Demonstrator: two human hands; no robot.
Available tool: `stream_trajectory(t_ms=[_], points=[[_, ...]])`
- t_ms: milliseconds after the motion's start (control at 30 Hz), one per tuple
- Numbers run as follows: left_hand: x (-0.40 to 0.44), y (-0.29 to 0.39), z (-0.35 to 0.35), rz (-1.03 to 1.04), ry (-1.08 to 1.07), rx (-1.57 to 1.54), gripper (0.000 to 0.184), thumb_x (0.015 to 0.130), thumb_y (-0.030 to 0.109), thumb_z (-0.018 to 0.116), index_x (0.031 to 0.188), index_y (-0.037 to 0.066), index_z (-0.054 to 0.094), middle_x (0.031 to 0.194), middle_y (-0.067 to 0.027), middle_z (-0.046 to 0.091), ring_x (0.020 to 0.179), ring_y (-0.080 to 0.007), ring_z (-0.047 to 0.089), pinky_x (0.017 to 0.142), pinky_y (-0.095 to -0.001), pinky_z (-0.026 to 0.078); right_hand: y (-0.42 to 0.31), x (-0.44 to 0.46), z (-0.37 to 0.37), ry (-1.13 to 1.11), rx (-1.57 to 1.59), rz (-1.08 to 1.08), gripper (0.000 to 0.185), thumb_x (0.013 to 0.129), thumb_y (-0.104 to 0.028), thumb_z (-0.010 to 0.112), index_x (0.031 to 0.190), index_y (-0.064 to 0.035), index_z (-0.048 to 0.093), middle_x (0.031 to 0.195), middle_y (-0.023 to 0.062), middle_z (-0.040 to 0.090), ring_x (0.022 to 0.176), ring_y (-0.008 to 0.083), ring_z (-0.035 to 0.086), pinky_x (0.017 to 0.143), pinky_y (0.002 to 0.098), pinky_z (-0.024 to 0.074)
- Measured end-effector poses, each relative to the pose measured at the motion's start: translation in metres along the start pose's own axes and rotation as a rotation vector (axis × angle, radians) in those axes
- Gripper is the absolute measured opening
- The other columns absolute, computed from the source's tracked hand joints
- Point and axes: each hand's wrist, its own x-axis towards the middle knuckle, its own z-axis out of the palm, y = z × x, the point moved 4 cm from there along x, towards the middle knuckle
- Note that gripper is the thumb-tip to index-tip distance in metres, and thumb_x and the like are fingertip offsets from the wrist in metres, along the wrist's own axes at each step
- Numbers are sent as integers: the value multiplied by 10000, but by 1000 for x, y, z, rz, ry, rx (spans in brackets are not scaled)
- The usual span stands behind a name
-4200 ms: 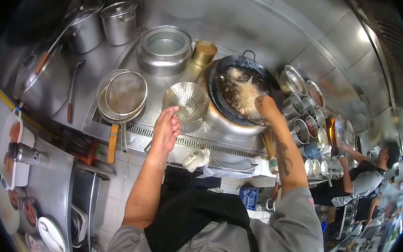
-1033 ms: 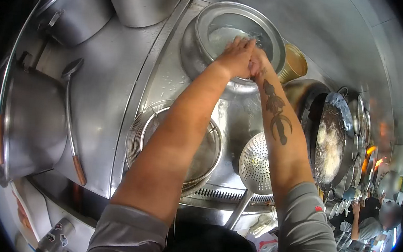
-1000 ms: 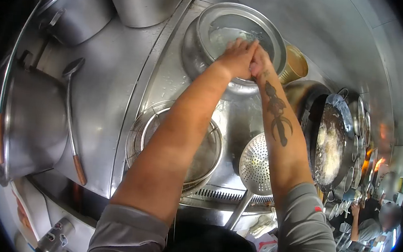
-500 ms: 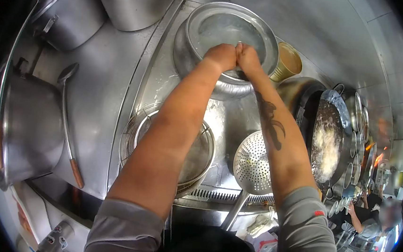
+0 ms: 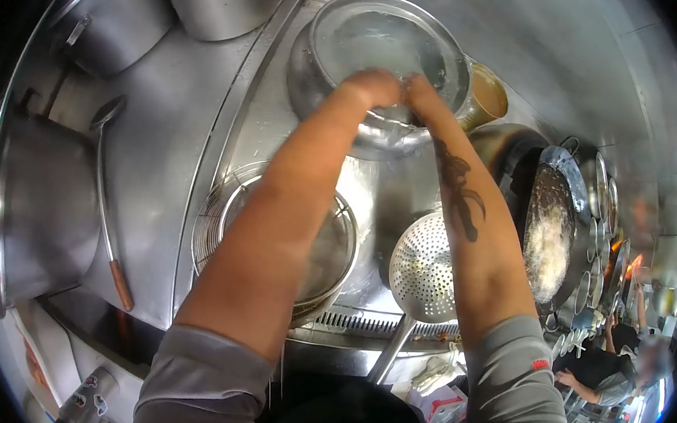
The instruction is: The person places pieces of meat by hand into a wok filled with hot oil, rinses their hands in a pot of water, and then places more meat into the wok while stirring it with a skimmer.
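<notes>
Both of my hands are over the near side of a wide metal pot (image 5: 344, 136) of water. My left hand (image 5: 373, 89) is curled, its fingers pointing down and blurred by motion. Right beside it, my right hand (image 5: 418, 94) is curled too, its fingers smeared and partly hidden. Whether either hand holds anything cannot be made out. A gold-coloured tin (image 5: 487, 94) stands just right of the pot. Below my forearms lie round wire strainers (image 5: 326, 262) at left and a perforated ladle (image 5: 421, 270) at right.
A wok (image 5: 550, 236) with pale food frying in dark oil is at the right, beside several metal containers. A long-handled ladle (image 5: 102, 185) lies on the left counter, near large lidded pots (image 5: 53, 205). Another person (image 5: 600, 375) works at the far right.
Earlier my right hand was at the wok; both hands are now over the water pot. They have gone from overlapping with fingers extended to curled side by side. The view has shifted slightly.
</notes>
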Motion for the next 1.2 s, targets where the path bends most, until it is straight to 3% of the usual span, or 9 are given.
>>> stream_trajectory(t_ms=[133, 333, 533, 667, 733, 800, 1000, 1100, 1200], points=[[-1, 19, -9, -30, -85, -1403, 380, 929, 368, 495, 904, 4, 600, 835, -137, 650, 766, -247, 643, 715, -355, 530, -28, -30, -65, -374, 1836, 489, 196, 913, -217, 440, 897, -62, 558, 664, 52, 528, 515, 169, 493, 437, 290, 374], [5, 60, 10, -205, -82, -1844, 285, 930, 355, 495, 806, 108, 565, 647, -60, 558, 544, -178, 567, 457, -258, 465, -62, -63, -84, -120, 2224, 464, 202, 931, -236, 464, 814, -78, 512, 603, 11, 430, 423, 119, 351, 381, 266, 297], [-67, 123, 30, -38, 243, -1734, 231, 912, 233, 560, 1039, 49, 618, 944, -69, 634, 840, -149, 618, 695, -282, 498, -59, -128, -115, 729, 427, -44, 223, 869, -177, 563, 928, 32, 615, 779, 199, 645, 666, 284, 633, 613, 396, 494], [-107, 144, 14, -199, 322, -1219, 274, 867, 242, 625, 1014, 10, 622, 979, -126, 650, 901, -223, 636, 729, -349, 508, -99, -211, -170, 854, 704, 89, 225, 812, -176, 613, 946, 3, 627, 853, 230, 635, 817, 311, 639, 743, 383, 498], [-122, 104, 64, 77, 76, 294, 308, 799, 235, 673, 945, -33, 625, 954, -204, 647, 925, -347, 623, 781, -427, 492, -88, -252, -102, -76, 261, 223, 276, 794, -185, 629, 994, 4, 624, 882, 206, 622, 852, 333, 624, 755, 393, 500], [-150, 137, 59, 130, 126, 238, 301, 739, 210, 689, 886, -45, 623, 954, -262, 617, 961, -424, 576, 829, -463, 467, -83, -295, -79, 261, -225, 142, 313, 770, -190, 645, 1010, 10, 626, 874, 194, 624, 846, 352, 618, 751, 415, 504], [-187, 122, 79, 252, -9, 286, 134, 728, 96, 608, 767, -31, 629, 815, -254, 612, 823, -419, 589, 693, -470, 459, -61, -431, -143, 569, 546, 164, 292, 757, -145, 626, 993, 26, 620, 823, 196, 646, 788, 371, 626, 707, 431, 506], [-250, 208, 79, 153, -180, -79, 205, 821, 157, 567, 699, -2, 609, 515, -97, 543, 381, -212, 495, 406, -367, 384, -46, -537, -153, 766, 696, 151, 198, 793, -137, 634, 935, 1, 617, 767, 114, 646, 664, 203, 614, 614, 328, 499], [-312, 303, 113, 563, -176, 75, 234, 897, 214, 566, 750, 41, 622, 583, -24, 541, 532, -96, 502, 514, -241, 393, -31, -676, -156, 694, 975, 332, 126, 814, -126, 615, 883, -21, 621, 701, 43, 627, 598, 137, 597, 542, 286, 480]])
